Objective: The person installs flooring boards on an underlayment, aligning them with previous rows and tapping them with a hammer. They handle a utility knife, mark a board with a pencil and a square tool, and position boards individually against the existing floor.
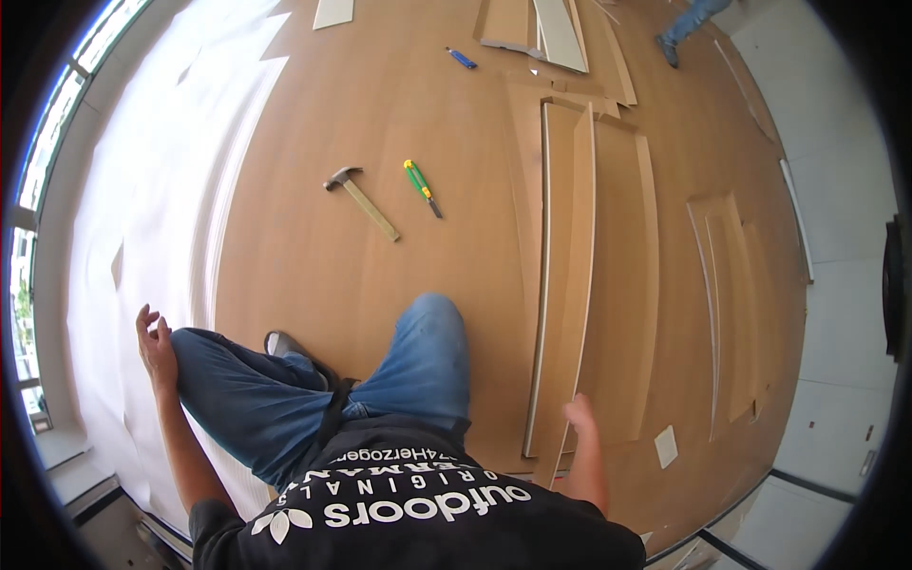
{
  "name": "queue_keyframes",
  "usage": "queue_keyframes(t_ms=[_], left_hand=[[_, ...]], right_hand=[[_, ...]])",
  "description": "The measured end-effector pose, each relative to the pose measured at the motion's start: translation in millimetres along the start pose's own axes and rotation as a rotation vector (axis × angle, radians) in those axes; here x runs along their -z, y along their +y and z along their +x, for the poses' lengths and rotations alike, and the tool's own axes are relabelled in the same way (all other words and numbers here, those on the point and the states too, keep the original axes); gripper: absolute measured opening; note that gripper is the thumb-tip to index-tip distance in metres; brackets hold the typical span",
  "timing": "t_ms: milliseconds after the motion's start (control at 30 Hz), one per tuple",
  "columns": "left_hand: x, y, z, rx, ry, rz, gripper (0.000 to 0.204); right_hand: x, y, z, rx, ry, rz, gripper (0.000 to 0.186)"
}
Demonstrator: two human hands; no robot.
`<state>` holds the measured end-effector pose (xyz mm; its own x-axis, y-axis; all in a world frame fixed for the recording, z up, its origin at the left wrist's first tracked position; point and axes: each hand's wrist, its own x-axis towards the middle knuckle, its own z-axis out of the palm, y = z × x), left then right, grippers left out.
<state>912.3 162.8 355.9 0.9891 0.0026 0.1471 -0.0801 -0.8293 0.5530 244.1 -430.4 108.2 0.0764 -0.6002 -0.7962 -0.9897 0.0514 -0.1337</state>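
My left hand (pixel 159 350) is beside my left knee, above the white sheet, with its fingers apart and nothing in them. On my right, my right hand (pixel 579 410) is closed at the edge of a long brown cardboard flap (pixel 581 237), which stands up along an opened long carton (pixel 622 285). A pale-edged long board (pixel 544 237) lies along the carton's left side. Ahead of my knees are a claw hammer (pixel 366 201) with a wooden handle and a green and yellow utility knife (pixel 422 188). Neither hand touches these tools.
White sheeting (pixel 180 142) covers the left side of the brown floor. A blue utility knife (pixel 461 58) lies farther off, near more cardboard pieces (pixel 513 27). Another person's leg (pixel 686 27) shows at far right. Flattened cardboard (pixel 736 304) and a small white piece (pixel 666 446) lie to the right.
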Motion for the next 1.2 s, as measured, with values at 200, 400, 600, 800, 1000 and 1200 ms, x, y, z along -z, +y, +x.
queue_keyframes(t_ms=[200,400,600,800,1000,1200], left_hand=[[-5.4,-49.3,14.2,0.000,0.028,-0.259,0.045],[15.5,4.9,18.1,-0.093,0.049,-0.298,0.037],[42.1,-10.3,-44.8,-0.101,0.337,-0.298,0.027],[87.3,-44.8,-103.5,0.131,0.515,-0.560,0.025],[125.0,-118.6,-221.5,0.190,0.549,-0.404,0.033],[197.8,-204.5,-363.8,0.616,0.478,-0.362,0.049]], right_hand=[[43.2,-75.6,75.2,0.223,0.547,0.129,0.032],[20.3,-133.2,64.3,0.371,0.601,-0.106,0.057],[16.2,-110.8,12.0,0.590,0.400,-0.111,0.055],[-0.6,-186.5,-43.3,0.940,0.474,-0.348,0.051],[-27.4,-369.1,-200.6,1.380,-0.181,-0.383,0.040],[-109.1,-481.9,-296.6,1.755,-0.521,-0.636,0.034]])
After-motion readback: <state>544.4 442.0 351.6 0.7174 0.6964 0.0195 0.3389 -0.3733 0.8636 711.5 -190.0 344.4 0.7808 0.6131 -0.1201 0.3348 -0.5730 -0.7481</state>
